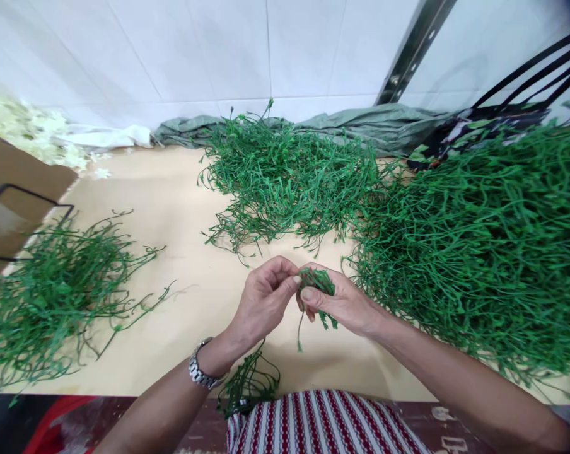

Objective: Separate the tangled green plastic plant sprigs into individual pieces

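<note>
One small bunch of green artificial stems [319, 282] sits in the middle of the head view, held above the desk [176, 202] between the person's two hands. The right hand [339, 304] is closed around the bunch, its thumb pressed across the stems, with green tips poking out below the palm. The left hand [268, 299] pinches at the bunch's left end with thumb and fingertips, and a single stem dangles beneath the place where the hands meet. A silver metal watch [202, 366] circles the left wrist.

Around them lie more of the same stems: a large heap [493, 252] to the right, a middle heap [289, 180] beyond the hands that touches it, and a looser left heap [62, 296], well apart. A small cluster [251, 381] lies at the near edge, just beside the striped garment [318, 425]. Toward the far left are white artificial flowers [48, 129] and a cardboard box [24, 167]; grey-green cloth [360, 126] runs along the foot of the white wall [228, 50]
</note>
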The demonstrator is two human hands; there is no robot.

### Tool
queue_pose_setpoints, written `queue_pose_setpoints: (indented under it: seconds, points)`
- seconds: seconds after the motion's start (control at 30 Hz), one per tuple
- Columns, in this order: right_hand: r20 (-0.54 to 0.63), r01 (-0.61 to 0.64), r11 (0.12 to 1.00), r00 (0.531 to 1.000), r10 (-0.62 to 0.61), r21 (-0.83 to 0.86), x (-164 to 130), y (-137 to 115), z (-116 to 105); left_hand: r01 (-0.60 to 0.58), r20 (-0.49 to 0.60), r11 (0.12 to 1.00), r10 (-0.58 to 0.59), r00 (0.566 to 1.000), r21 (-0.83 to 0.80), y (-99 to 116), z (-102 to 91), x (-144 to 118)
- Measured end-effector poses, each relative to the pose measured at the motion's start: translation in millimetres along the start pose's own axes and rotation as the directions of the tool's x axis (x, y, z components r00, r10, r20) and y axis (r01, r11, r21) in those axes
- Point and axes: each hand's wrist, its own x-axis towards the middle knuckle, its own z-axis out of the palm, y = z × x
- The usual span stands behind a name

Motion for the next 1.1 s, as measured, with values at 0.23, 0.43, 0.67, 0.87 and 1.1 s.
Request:
queue_pose_setpoints:
  seconds: [0.23, 0.43, 0.67, 0.87, 1.1]
  points:
    - [0.013, -0.079, 0.951, 0.996, 0.087, -0.299, -4.3, -13.4, -0.6, 0.01, 0.072, 0.994, -0.018, 0.997, 0.108, -1.2, -12.6, -2.1]
    - [0.018, 0.033, 0.699, 0.999, -0.029, -0.714, -9.2, -19.6, -0.8, -0.035, 0.142, 0.85, -0.047, 0.989, 0.526, 6.3, -17.8, -9.7]
    - [0.169, 0.201, 0.368, 0.978, -0.119, -0.908, -15.7, -33.0, 0.1, -0.227, 0.319, 0.691, -0.005, 0.948, 0.686, 15.1, -17.5, -12.0]
    - [0.403, 0.394, 0.548, 0.908, -0.11, -0.738, -23.8, -46.6, -3.6, -0.439, 0.537, 0.817, 0.196, 0.82, 0.372, 13.9, -24.2, -23.4]
    - [0.461, 0.424, 0.717, 0.873, -0.161, -0.553, -36.1, -46.3, -3.1, -0.472, 0.556, 0.849, 0.28, 0.783, 0.239, 11.6, -15.2, -38.5]
